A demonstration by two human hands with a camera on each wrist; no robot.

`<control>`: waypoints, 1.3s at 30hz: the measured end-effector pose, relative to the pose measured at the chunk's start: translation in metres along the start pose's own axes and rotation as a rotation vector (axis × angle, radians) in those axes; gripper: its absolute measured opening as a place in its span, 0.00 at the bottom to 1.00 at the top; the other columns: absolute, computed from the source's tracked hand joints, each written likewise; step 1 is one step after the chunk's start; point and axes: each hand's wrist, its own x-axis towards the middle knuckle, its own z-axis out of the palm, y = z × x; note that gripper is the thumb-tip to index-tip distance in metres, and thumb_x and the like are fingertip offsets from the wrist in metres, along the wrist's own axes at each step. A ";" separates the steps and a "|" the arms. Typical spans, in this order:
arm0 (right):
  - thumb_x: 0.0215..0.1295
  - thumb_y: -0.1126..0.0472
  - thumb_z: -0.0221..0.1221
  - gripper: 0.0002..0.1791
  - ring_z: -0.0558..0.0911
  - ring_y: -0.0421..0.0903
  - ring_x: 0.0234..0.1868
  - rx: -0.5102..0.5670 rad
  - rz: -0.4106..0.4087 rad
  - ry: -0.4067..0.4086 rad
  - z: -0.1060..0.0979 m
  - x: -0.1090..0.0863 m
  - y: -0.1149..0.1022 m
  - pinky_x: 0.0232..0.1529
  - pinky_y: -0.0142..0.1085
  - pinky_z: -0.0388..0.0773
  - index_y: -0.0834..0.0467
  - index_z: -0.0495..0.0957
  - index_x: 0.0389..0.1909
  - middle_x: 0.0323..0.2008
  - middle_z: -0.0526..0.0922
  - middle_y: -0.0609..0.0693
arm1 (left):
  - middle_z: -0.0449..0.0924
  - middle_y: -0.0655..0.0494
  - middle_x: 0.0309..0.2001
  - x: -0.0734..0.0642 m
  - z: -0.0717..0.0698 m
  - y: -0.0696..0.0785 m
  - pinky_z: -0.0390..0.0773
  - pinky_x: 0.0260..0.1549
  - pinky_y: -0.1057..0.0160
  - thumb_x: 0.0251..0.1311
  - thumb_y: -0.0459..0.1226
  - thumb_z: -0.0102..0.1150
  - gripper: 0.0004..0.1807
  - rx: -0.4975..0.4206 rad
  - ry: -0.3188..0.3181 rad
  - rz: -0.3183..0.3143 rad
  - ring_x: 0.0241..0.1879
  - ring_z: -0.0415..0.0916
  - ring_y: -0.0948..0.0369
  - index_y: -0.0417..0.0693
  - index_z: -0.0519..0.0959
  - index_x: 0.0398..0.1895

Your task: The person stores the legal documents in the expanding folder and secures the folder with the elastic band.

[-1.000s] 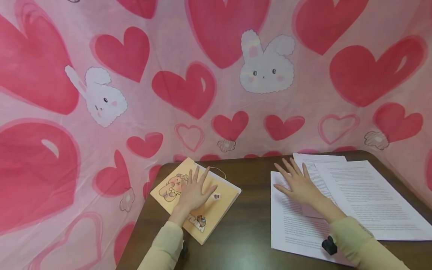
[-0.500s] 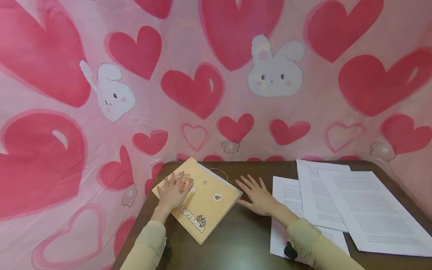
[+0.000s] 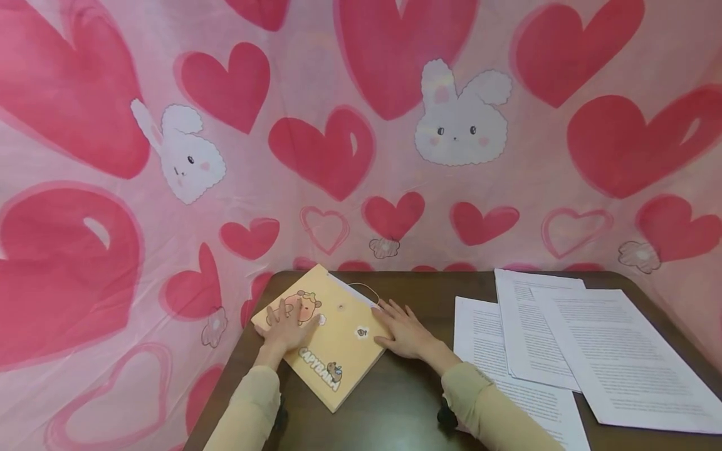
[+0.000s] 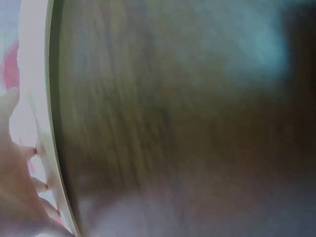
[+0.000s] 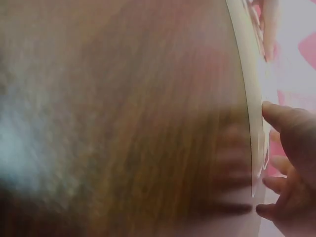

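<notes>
A pale yellow notebook (image 3: 350, 351) with a cartoon animal and "CAPYBARA" lettering lies turned at an angle on the dark wooden table (image 3: 400, 401). On the left part of its cover rests my left hand (image 3: 284, 326), fingers spread. My right hand (image 3: 408, 332) lies at the notebook's right corner, its thumb and fingers reaching over the edge. From the left wrist view, the left hand (image 4: 17, 192) is seen along the cover's edge. The right wrist view shows the right hand (image 5: 296, 158) with its thumb touching the notebook (image 5: 247, 89). Neither hand grips it.
Several printed sheets (image 3: 615, 357) lie overlapping on the table's right side. A thin cord loop (image 3: 366, 288) sticks out beyond the notebook's far edge. Behind the table hangs a pink cloth (image 3: 316, 75) with hearts and rabbits.
My right hand has moved left from over the printed sheets to the notebook's right corner. The left hand has shifted left and come down on the cover. The head view has turned slightly.
</notes>
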 end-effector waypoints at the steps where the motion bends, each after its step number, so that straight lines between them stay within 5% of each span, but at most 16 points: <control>1: 0.80 0.49 0.63 0.38 0.58 0.69 0.87 0.008 0.003 -0.014 0.001 -0.001 -0.002 0.83 0.75 0.53 0.61 0.66 0.83 0.86 0.60 0.65 | 0.34 0.28 0.89 0.000 0.001 0.001 0.20 0.68 0.08 0.69 0.78 0.43 0.60 0.007 -0.012 0.001 0.85 0.22 0.21 0.50 0.51 0.91; 12: 0.82 0.55 0.60 0.33 0.59 0.72 0.86 0.008 0.018 -0.059 0.006 -0.020 -0.014 0.84 0.69 0.59 0.66 0.70 0.80 0.84 0.60 0.71 | 0.36 0.27 0.89 -0.008 0.000 0.017 0.21 0.69 0.08 0.71 0.70 0.51 0.55 0.032 -0.044 0.017 0.85 0.23 0.21 0.46 0.53 0.90; 27: 0.78 0.53 0.64 0.34 0.62 0.76 0.83 -0.048 0.068 -0.022 0.016 -0.063 -0.044 0.81 0.67 0.66 0.69 0.72 0.76 0.81 0.63 0.77 | 0.37 0.30 0.90 0.004 0.021 0.022 0.20 0.70 0.09 0.71 0.68 0.55 0.54 0.051 -0.012 0.082 0.86 0.23 0.24 0.58 0.49 0.92; 39: 0.76 0.48 0.68 0.38 0.67 0.75 0.81 -0.063 0.046 -0.051 0.014 -0.112 -0.054 0.59 0.67 0.86 0.65 0.73 0.77 0.81 0.64 0.76 | 0.36 0.40 0.92 0.002 0.032 0.032 0.26 0.73 0.10 0.71 0.72 0.53 0.54 0.123 -0.065 0.216 0.88 0.27 0.27 0.61 0.50 0.92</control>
